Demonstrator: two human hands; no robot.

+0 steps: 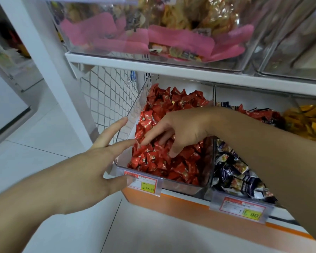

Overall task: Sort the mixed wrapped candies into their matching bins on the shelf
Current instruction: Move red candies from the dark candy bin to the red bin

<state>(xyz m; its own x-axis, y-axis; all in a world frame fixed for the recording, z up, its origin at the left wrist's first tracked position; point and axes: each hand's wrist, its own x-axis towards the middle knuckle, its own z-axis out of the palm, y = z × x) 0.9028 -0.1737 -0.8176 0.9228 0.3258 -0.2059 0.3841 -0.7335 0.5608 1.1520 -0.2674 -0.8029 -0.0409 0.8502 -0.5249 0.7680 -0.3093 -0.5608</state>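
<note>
Right at the fingertips, the right hand (181, 130) is down in the clear bin (182, 185) of red wrapped candies (164, 161), fingers curled into the pile, the index tip pressed against a red wrapper at the heap's near-left edge. Whether a candy is actually pinched between those fingers, I cannot tell; the wrappers crowd around them. Just to the left of that index tip, the left hand (91, 170) is spread wide with nothing in it: one finger touches the bin's clear left wall, another points at the same spot in the pile, and the thumb rests on the price tag (144, 183) clipped to the bin's front lip. Past the right wrist, on the far side of a clear divider, sits a neighbouring bin of dark blue and white candies (233, 172) with a few red ones on top further back, and beyond that a bin of yellow-orange candies (306, 121). Above the knuckles, a white shelf (171, 67) carries a clear tub (153, 26) of pink and golden packets.
</note>
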